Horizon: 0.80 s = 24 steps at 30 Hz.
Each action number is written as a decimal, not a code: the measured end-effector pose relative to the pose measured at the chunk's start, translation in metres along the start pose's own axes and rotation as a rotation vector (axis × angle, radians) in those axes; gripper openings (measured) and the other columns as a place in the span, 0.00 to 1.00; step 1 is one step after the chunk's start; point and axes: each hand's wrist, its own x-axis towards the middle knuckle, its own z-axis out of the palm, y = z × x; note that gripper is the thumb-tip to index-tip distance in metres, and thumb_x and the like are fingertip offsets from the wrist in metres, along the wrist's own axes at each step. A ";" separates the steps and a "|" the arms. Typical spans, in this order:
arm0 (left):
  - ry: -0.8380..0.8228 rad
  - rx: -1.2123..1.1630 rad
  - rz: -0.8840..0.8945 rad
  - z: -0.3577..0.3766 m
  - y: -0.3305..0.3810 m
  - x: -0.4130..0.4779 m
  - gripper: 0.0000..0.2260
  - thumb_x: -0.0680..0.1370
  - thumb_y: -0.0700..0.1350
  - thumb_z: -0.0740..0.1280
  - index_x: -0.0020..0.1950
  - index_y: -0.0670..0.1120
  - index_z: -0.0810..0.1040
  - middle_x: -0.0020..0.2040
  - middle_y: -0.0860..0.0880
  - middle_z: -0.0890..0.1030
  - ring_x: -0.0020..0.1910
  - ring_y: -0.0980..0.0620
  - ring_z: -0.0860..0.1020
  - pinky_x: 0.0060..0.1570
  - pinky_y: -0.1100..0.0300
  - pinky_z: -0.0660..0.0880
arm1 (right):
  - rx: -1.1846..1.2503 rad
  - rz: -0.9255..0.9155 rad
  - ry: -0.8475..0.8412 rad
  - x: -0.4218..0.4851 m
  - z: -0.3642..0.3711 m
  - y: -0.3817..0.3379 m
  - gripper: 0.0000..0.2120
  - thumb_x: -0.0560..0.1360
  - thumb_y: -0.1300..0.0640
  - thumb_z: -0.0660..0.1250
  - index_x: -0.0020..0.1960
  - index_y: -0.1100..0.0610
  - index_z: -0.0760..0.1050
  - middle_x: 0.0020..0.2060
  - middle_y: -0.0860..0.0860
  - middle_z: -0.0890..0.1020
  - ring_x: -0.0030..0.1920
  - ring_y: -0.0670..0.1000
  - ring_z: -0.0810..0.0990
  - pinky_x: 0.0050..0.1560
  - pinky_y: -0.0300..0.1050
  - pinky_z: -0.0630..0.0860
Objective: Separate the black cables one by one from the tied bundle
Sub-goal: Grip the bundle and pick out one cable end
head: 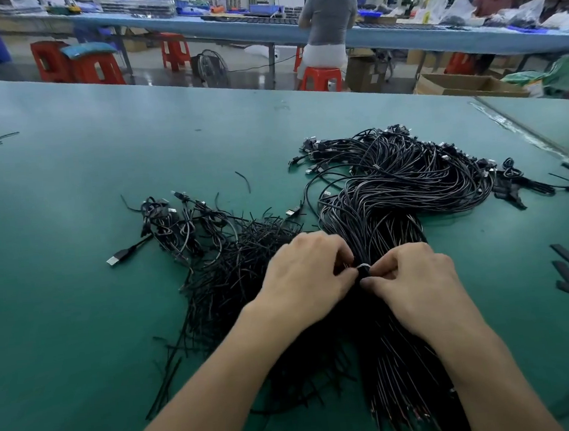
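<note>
Left hand (307,275) and right hand (416,277) both pinching the tied bundle (380,227) at its tie (363,267), lower centre, green table (71,234)

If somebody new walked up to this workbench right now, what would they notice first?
A big bundle of black cables sprawls across the green table, centre right, its plug ends fanned toward the far side. Right in front, the left hand and right hand meet at the bundle's narrow waist, fingers pinching the tie there. Left of them lies a messy pile of loose black strands.
</note>
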 end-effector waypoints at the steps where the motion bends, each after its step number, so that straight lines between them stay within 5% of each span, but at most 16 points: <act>1: -0.016 0.020 0.004 0.004 -0.001 0.000 0.08 0.78 0.54 0.68 0.54 0.54 0.81 0.51 0.54 0.80 0.54 0.52 0.77 0.56 0.52 0.75 | 0.014 0.004 -0.009 0.000 -0.001 0.000 0.08 0.71 0.49 0.76 0.46 0.49 0.80 0.49 0.53 0.81 0.47 0.51 0.80 0.43 0.42 0.73; 5: 0.029 0.021 0.025 0.012 -0.004 -0.001 0.07 0.79 0.53 0.65 0.52 0.53 0.81 0.52 0.54 0.81 0.54 0.51 0.77 0.55 0.52 0.73 | 0.086 -0.032 -0.054 0.001 -0.002 0.001 0.06 0.72 0.51 0.76 0.43 0.48 0.79 0.43 0.49 0.82 0.41 0.43 0.79 0.32 0.31 0.67; 10: 0.102 0.116 0.073 0.024 -0.004 -0.001 0.08 0.80 0.53 0.61 0.50 0.53 0.77 0.51 0.54 0.80 0.54 0.51 0.74 0.53 0.55 0.70 | 0.159 -0.080 -0.107 0.001 -0.005 0.002 0.06 0.74 0.55 0.74 0.39 0.48 0.79 0.37 0.47 0.83 0.39 0.43 0.80 0.35 0.35 0.71; 15: 0.128 0.041 0.074 0.030 -0.006 -0.004 0.05 0.82 0.49 0.59 0.50 0.51 0.72 0.51 0.53 0.79 0.53 0.50 0.74 0.54 0.54 0.70 | 0.063 -0.242 -0.319 -0.003 -0.033 0.005 0.04 0.74 0.56 0.73 0.40 0.52 0.82 0.35 0.52 0.84 0.36 0.51 0.79 0.45 0.51 0.77; 19: 0.146 -0.047 0.042 0.029 -0.006 -0.004 0.05 0.83 0.47 0.59 0.50 0.50 0.73 0.49 0.52 0.78 0.49 0.51 0.75 0.52 0.55 0.71 | -0.066 -0.346 -0.566 -0.011 -0.059 0.006 0.05 0.72 0.56 0.74 0.39 0.48 0.82 0.30 0.47 0.79 0.31 0.43 0.73 0.38 0.45 0.74; 24: 0.138 -0.059 0.043 0.029 -0.007 -0.005 0.05 0.83 0.48 0.59 0.50 0.51 0.73 0.51 0.53 0.79 0.49 0.53 0.74 0.50 0.59 0.67 | -0.174 -0.262 -0.439 -0.014 -0.051 0.001 0.06 0.73 0.49 0.72 0.38 0.48 0.83 0.34 0.48 0.85 0.36 0.49 0.83 0.42 0.48 0.82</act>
